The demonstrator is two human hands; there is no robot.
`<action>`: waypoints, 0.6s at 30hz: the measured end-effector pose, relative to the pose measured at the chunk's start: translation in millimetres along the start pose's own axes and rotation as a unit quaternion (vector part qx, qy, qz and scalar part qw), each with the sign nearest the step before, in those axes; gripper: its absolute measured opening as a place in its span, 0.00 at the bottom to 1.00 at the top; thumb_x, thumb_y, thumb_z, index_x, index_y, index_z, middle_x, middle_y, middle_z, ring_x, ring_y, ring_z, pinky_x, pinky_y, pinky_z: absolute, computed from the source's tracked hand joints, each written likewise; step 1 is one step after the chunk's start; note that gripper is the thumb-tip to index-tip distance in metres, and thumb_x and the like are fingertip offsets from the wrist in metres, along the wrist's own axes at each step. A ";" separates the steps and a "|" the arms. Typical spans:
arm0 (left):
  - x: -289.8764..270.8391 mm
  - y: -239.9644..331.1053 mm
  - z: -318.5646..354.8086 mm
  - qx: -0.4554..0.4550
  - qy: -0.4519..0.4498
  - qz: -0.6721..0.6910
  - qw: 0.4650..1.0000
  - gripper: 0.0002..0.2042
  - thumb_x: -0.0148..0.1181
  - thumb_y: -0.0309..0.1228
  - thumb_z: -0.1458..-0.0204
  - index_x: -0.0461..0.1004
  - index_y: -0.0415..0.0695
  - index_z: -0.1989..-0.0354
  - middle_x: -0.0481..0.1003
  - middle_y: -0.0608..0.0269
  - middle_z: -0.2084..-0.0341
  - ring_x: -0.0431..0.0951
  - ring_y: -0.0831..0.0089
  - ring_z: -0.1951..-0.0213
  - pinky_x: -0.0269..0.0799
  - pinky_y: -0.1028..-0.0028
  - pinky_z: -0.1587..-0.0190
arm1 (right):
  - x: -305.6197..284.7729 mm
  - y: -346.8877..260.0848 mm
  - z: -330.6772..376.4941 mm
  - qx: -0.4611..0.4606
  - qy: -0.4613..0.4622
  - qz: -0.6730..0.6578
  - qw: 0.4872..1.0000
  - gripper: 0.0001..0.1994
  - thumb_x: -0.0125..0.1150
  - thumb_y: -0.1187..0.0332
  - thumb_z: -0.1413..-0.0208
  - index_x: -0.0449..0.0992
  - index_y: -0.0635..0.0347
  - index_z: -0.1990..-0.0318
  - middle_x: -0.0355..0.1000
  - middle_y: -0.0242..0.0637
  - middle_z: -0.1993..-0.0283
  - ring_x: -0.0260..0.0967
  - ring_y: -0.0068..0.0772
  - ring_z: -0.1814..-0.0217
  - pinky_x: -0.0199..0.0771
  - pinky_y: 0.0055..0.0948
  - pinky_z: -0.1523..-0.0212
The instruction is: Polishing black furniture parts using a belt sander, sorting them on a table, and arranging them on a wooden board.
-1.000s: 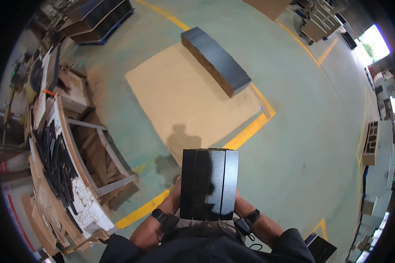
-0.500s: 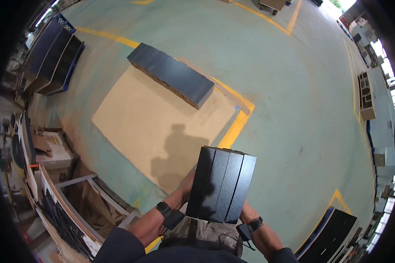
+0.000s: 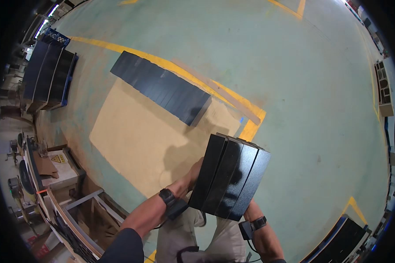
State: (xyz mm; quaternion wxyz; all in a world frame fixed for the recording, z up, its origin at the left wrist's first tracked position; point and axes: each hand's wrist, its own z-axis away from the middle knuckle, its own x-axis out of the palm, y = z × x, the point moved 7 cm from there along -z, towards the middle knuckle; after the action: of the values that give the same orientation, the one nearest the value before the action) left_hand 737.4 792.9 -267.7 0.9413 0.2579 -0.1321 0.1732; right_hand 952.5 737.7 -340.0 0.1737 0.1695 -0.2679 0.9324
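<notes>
We find a green floor (image 3: 320, 101) taking up most of the view, marked with a yellow line (image 3: 151, 58) that turns a corner ahead of the person. On the floor, inside that corner, we record a large tan sheet (image 3: 118, 118) lying flat. Along the far edge of the sheet, we note a long row of dark boards (image 3: 162, 87) packed side by side. At upper left stands a dark stack (image 3: 46, 74) on a blue pallet (image 3: 69, 81); at lower left, a framed bin (image 3: 109, 208) contains wood scraps.

We locate the bundle (image 3: 232, 175), several narrow black boards laid together, raised in front of the person's body, its far end slanting to the right (thin gaps show between the boards). The left hand (image 3: 194, 176) has its grip closed on the bundle's left side; the right hand (image 3: 251, 211) has its grip closed on the near right side. We cannot see the fingers, which the boards cover. Beyond the bundle, a wooden strip (image 3: 237, 103) lies by the yellow corner. We also observe a dark watch (image 3: 167, 197) on the left wrist, and a small blue mark (image 3: 242, 119) near the strip.
</notes>
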 end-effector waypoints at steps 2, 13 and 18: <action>-0.9 12.9 -33.2 0.012 -0.012 -0.002 1.000 0.25 0.44 0.46 0.31 0.72 0.36 0.40 0.78 0.60 0.54 0.78 0.76 0.57 0.74 0.74 0.53 | -6.2 -4.5 -25.6 0.005 0.005 0.007 1.000 0.18 0.48 0.62 0.30 0.71 0.64 0.42 0.77 0.40 0.51 0.77 0.35 0.53 0.82 0.34 0.55; -82.8 18.3 -230.9 0.034 -0.001 -0.240 0.970 0.24 0.39 0.44 0.30 0.71 0.36 0.41 0.78 0.59 0.54 0.77 0.74 0.56 0.73 0.71 0.52 | -64.8 37.8 -181.8 0.039 0.064 0.029 0.997 0.18 0.49 0.61 0.30 0.72 0.64 0.42 0.77 0.40 0.52 0.78 0.35 0.54 0.82 0.34 0.56; -131.5 -9.3 -322.5 -0.024 0.000 -0.119 0.993 0.25 0.39 0.45 0.31 0.71 0.36 0.41 0.78 0.59 0.56 0.78 0.74 0.59 0.75 0.72 0.54 | -76.5 66.1 -258.8 0.050 0.064 0.038 0.996 0.18 0.49 0.61 0.31 0.72 0.64 0.43 0.77 0.40 0.52 0.78 0.35 0.54 0.82 0.34 0.56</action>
State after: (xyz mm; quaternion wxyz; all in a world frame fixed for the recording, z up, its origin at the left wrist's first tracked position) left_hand 673.5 922.7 -584.6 0.9611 0.2492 -0.1049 0.0562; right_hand 934.8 811.8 -607.1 0.1462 0.1075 -0.2151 0.9596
